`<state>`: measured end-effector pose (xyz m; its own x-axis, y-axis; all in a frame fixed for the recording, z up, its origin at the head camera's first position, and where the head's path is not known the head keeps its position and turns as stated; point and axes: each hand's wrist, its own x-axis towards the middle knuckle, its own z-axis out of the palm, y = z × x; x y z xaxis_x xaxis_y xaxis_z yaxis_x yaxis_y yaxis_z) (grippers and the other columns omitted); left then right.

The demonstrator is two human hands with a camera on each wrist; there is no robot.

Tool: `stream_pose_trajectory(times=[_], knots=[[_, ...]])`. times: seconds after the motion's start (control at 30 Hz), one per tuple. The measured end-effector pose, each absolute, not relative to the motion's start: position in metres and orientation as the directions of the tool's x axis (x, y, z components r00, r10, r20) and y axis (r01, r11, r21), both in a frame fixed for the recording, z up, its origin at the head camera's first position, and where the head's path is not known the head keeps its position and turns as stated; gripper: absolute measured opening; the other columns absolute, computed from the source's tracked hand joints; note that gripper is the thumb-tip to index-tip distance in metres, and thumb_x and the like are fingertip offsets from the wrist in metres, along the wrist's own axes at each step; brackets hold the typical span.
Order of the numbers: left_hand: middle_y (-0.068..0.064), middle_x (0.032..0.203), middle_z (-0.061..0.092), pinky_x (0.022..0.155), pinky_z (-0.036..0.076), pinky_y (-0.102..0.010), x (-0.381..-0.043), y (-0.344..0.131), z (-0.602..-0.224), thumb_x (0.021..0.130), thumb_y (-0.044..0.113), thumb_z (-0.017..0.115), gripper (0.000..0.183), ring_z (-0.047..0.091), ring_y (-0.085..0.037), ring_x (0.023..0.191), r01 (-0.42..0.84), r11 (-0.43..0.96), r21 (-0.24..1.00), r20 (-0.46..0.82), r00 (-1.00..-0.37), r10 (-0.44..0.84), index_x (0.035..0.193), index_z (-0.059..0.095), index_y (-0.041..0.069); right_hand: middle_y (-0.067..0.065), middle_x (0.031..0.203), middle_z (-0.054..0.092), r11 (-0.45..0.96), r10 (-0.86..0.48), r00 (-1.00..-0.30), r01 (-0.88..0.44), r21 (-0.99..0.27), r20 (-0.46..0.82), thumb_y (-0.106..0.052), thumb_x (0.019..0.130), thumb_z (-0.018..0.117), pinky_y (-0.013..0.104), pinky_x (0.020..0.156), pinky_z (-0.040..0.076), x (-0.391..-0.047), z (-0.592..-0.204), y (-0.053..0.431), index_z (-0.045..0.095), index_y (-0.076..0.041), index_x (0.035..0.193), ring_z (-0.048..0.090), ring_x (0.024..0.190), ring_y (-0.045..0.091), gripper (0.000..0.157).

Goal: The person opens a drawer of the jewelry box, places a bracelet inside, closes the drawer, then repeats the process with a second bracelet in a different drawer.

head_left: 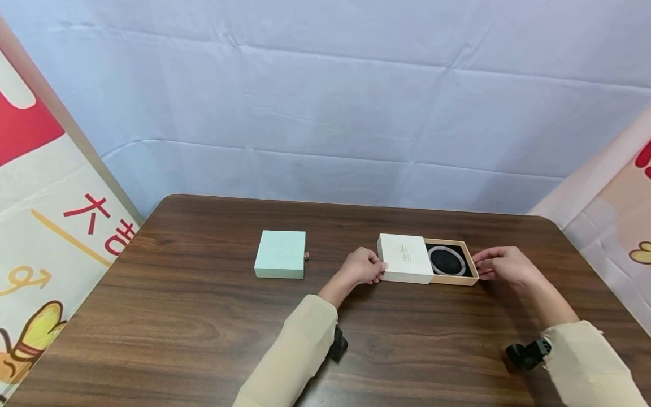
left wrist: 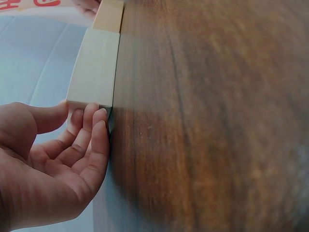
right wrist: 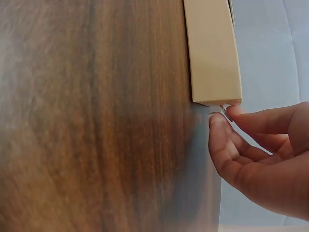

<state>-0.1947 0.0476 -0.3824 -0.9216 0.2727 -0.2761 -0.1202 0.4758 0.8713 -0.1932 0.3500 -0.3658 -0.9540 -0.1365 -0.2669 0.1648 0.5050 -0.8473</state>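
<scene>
A white box sleeve (head_left: pixel 405 258) with small print lies on the table, its yellow-tan drawer (head_left: pixel 471 270) pulled partway out to the right. Inside the drawer a pale round bangle (head_left: pixel 461 265) sits on a black cushion (head_left: pixel 447 262). My left hand (head_left: pixel 362 265) grips the sleeve's left end, thumb at the top edge and curled fingers against the end face. At the drawer's right end, my right hand (head_left: pixel 506 265) pinches a small ribbon pull tab (right wrist: pixel 226 113) between thumb and fingers. The sleeve hides the drawer's left part.
A mint-green box (head_left: pixel 280 253) with a small brown tab (head_left: pixel 307 256) stands left of the hands on the dark wooden table (head_left: pixel 203 328). Behind the table hangs a pale cloth (head_left: pixel 325 113). Printed banners (head_left: pixel 46 226) flank both sides.
</scene>
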Motion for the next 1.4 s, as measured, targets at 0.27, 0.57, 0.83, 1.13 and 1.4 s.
stream_pose_trajectory(times=[0.27, 0.57, 0.83, 1.13, 1.4], knots=[[-0.006, 0.067, 0.063, 0.052, 0.046, -0.023, -0.1952, 0.0472, -0.3812, 0.09, 0.018, 0.059, 0.026, 0.058, -0.014, 0.058, -0.137, 0.47, 0.872, -0.29, -0.918, 0.27, 0.07, 0.061, 0.003, 0.01, 0.084, 0.061, 0.519, -0.141, -0.952, 0.163, -0.839, -0.272, 0.012, 0.089, 0.037, 0.031, 0.067, 0.052, -0.1929, -0.3666, 0.3493, 0.047, 0.026, 0.101, 0.06, 0.071, 0.013, 0.021], [-0.006, 0.067, 0.063, 0.051, 0.047, -0.023, -0.1956, 0.0464, -0.3813, 0.09, 0.018, 0.06, 0.025, 0.057, -0.014, 0.057, -0.125, 0.476, 0.871, -0.28, -0.921, 0.272, 0.07, 0.061, 0.003, 0.01, 0.082, 0.061, 0.469, -0.152, -0.952, 0.168, -0.867, -0.267, 0.014, 0.087, 0.037, 0.03, 0.066, 0.052, -0.1957, -0.368, 0.3498, 0.047, 0.028, 0.099, 0.061, 0.07, 0.012, 0.021], [-0.005, 0.065, 0.062, 0.051, 0.046, -0.022, -0.1953, 0.0469, -0.3807, 0.09, 0.018, 0.059, 0.025, 0.056, -0.013, 0.056, -0.132, 0.476, 0.87, -0.288, -0.919, 0.271, 0.07, 0.061, 0.003, 0.01, 0.083, 0.062, 0.508, -0.128, -0.951, 0.181, -0.842, -0.282, 0.012, 0.087, 0.038, 0.029, 0.065, 0.052, -0.1947, -0.3704, 0.3508, 0.048, 0.028, 0.1, 0.06, 0.07, 0.011, 0.022], [-0.004, 0.065, 0.062, 0.051, 0.046, -0.023, -0.1957, 0.0479, -0.3813, 0.09, 0.018, 0.059, 0.024, 0.058, -0.014, 0.057, -0.13, 0.477, 0.869, -0.286, -0.92, 0.27, 0.07, 0.059, 0.005, 0.012, 0.083, 0.062, 0.517, -0.114, -0.951, 0.19, -0.835, -0.287, 0.013, 0.087, 0.039, 0.029, 0.064, 0.052, -0.1935, -0.3699, 0.349, 0.048, 0.028, 0.1, 0.06, 0.069, 0.011, 0.022], [-0.004, 0.065, 0.062, 0.05, 0.046, -0.022, -0.1948, 0.0482, -0.3814, 0.09, 0.017, 0.06, 0.023, 0.057, -0.013, 0.056, -0.13, 0.474, 0.871, -0.282, -0.922, 0.265, 0.07, 0.057, 0.005, 0.013, 0.086, 0.061, 0.543, -0.121, -0.952, 0.175, -0.821, -0.282, 0.012, 0.087, 0.039, 0.03, 0.065, 0.052, -0.1924, -0.3703, 0.3495, 0.048, 0.027, 0.101, 0.059, 0.07, 0.011, 0.023]])
